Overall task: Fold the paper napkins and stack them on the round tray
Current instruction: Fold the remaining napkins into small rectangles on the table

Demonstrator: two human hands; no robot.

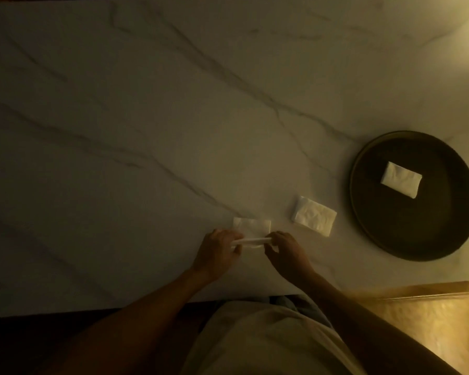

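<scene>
While the thin white paper napkin (251, 240) is being held between both hands just above the pale veined marble tabletop (146, 117), near its front edge, it is showing itself only as a narrow strip, its near edge apparently being lifted over in a fold. It is looking very light, limp and easy to tear or crease, so pinching it gently at its two short ends seems the sound way to be guiding it. The left hand (218, 253) is pinching one end with fingers curled nearly closed on the paper; the right hand (284, 251) is pinching the other end likewise. Just beyond the hands, a flat part of the same napkin or another sheet is lying on the marble; I cannot tell which. A folded white napkin (314, 215) is resting just right of that. Further right, the dark round tray (363, 212) is carrying one small folded napkin (401, 179).
</scene>
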